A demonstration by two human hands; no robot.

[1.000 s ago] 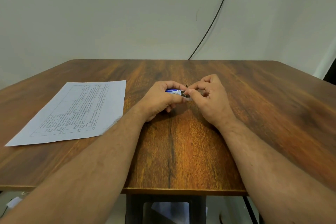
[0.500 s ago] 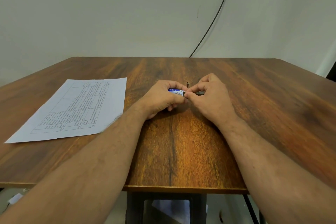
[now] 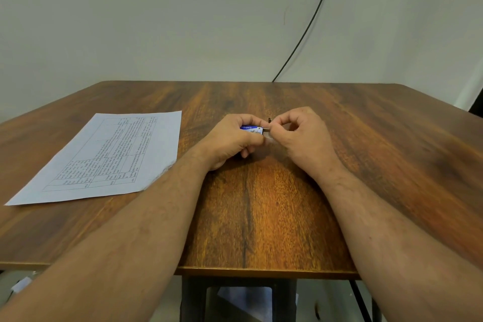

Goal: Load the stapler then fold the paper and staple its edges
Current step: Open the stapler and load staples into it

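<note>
Blue and white, the small stapler [image 3: 251, 129] sat gripped in my left hand [image 3: 230, 141] above the middle of the wooden table [image 3: 261, 217]. My right hand [image 3: 304, 136] pinched its fingers [image 3: 274, 125] together on a small metal part at the stapler's end. The printed paper [image 3: 104, 157] lay flat to my left, untouched.

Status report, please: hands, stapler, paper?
Left hand shut on blue stapler. Right hand pinching at its end. Paper flat, unfolded, left of the hands. Nothing in the way.
</note>
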